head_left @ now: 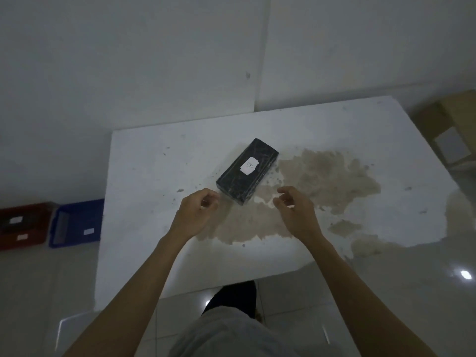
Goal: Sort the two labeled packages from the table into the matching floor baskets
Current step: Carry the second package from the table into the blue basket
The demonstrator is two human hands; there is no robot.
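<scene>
One black wrapped package lies flat on the white table, set diagonally, with a small white label marked "B" on top. My left hand hovers just short of its near left corner, fingers curled and holding nothing. At the same distance on the other side, my right hand is spread with its fingers apart, also clear of the package. On the floor at the far left stand a red basket with a dark package inside and a blue basket; each carries a small white label.
A large brownish stain covers the table's right half. A cardboard box sits on the floor at the far right. White walls stand close behind the table. Glossy floor tiles surround it, and my leg and dark shoe are below the near edge.
</scene>
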